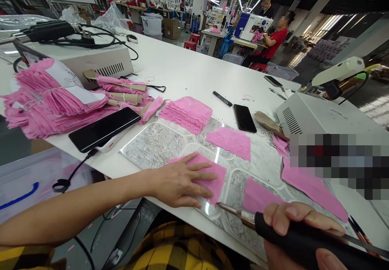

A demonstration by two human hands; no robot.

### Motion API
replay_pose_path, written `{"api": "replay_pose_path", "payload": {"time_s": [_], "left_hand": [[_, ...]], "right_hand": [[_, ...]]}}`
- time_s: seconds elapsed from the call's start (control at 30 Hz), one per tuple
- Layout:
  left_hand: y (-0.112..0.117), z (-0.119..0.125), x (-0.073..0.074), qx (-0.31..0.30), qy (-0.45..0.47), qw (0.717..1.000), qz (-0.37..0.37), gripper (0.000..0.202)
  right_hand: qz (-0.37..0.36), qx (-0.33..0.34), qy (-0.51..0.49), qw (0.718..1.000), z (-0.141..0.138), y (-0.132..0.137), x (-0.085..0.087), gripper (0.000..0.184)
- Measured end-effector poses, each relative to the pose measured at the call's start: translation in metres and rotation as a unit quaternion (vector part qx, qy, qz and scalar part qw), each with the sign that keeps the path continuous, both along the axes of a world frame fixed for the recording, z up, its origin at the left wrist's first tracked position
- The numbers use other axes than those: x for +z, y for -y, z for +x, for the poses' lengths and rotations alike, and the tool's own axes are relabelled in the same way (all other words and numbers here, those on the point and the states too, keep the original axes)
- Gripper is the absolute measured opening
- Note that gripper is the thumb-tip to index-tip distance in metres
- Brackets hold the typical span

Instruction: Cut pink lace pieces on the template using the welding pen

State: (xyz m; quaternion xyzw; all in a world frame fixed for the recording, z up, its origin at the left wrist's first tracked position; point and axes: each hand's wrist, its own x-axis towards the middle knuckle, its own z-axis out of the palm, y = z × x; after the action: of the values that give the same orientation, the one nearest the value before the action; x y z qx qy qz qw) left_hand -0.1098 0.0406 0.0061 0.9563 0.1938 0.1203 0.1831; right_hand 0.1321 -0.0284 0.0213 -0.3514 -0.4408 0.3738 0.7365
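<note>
My left hand (pixel 185 179) lies flat with fingers spread on a pink fabric piece (pixel 218 177), holding it against a grey marbled mat (pixel 158 140). In my right hand (pixel 304 229) is a black-handled handpiece (pixel 282 233) with a pointed metal tip. That tip is at the near edge of the fabric; whether it touches cannot be told. Right of it, another pink piece (pixel 261 195) is partly behind my right hand. Beyond my left hand are a stack of pink lace pieces (pixel 187 114) and a single lace piece (pixel 229 142).
Tied pink bundles (pixel 63 96), a corded phone (pixel 105 128) and a grey machine box (pixel 100 61) occupy the left. Another phone (pixel 244 118), a marker (pixel 222 98) and a second box (pixel 331 118) stand right. A person in red (pixel 275 39) sits at a sewing machine beyond.
</note>
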Motion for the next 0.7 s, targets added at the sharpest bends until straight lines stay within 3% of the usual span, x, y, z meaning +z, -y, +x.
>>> {"api": "replay_pose_path", "payload": {"time_s": [0.3,0.7], "left_hand": [[0.0010,0.0003,-0.0001,0.004,0.007,1.000,0.008,0.033],[0.0026,0.0014,-0.0031,0.004,-0.022,0.999,0.032,0.039]], "right_hand": [[0.008,-0.018,0.018,1.000,-0.0063,-0.0020,0.0050,0.015],[0.042,0.025,0.028,0.998,-0.0026,-0.0068,0.0053,0.009]]}}
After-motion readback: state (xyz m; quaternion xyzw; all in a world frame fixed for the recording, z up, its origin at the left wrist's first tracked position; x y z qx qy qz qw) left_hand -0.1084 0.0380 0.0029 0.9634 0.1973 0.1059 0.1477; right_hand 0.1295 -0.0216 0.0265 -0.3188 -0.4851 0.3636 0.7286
